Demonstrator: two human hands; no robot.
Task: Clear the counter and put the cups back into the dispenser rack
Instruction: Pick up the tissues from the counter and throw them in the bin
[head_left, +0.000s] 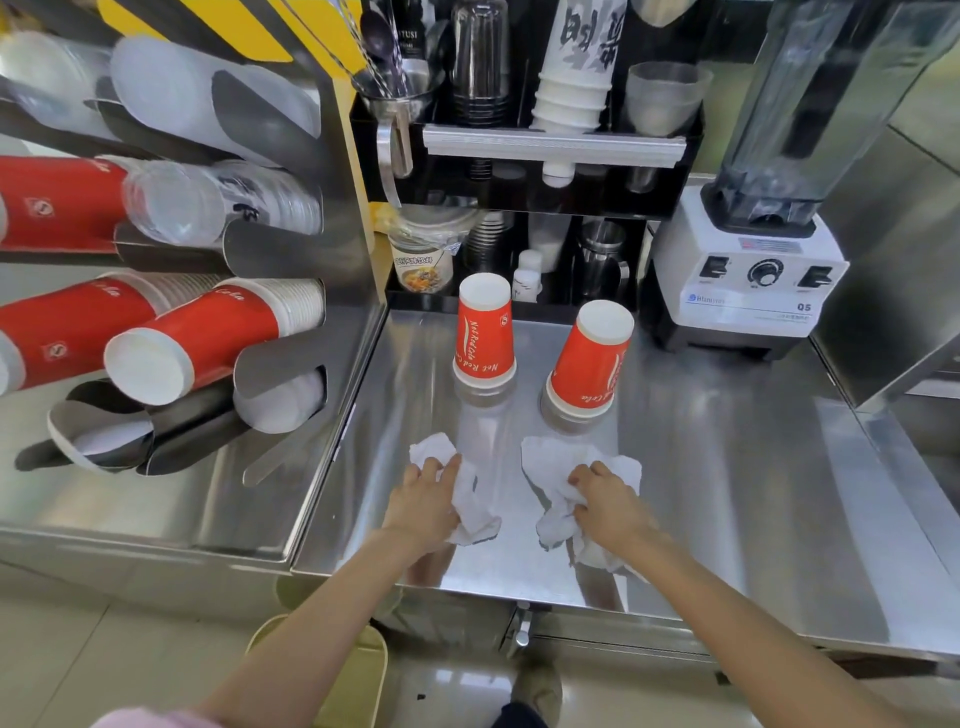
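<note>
Two red paper cups stand upside down on the steel counter (727, 467): one cup (484, 332) at the back middle, the other cup (589, 364) to its right, slightly tilted. In front of them lie two crumpled white tissues. My left hand (423, 501) grips the left tissue (470, 499). My right hand (605, 501) grips the right tissue (558, 467). The dispenser rack (291, 244) on the left holds stacks of red cups (192, 338) and clear cups (208, 200) in slanted steel chutes.
A white blender (748, 280) stands at the back right. A black shelf (519, 192) behind the cups holds spoons, cup stacks, a steel mug and small bottles. A yellow bin (358, 670) sits on the floor below the counter's front edge.
</note>
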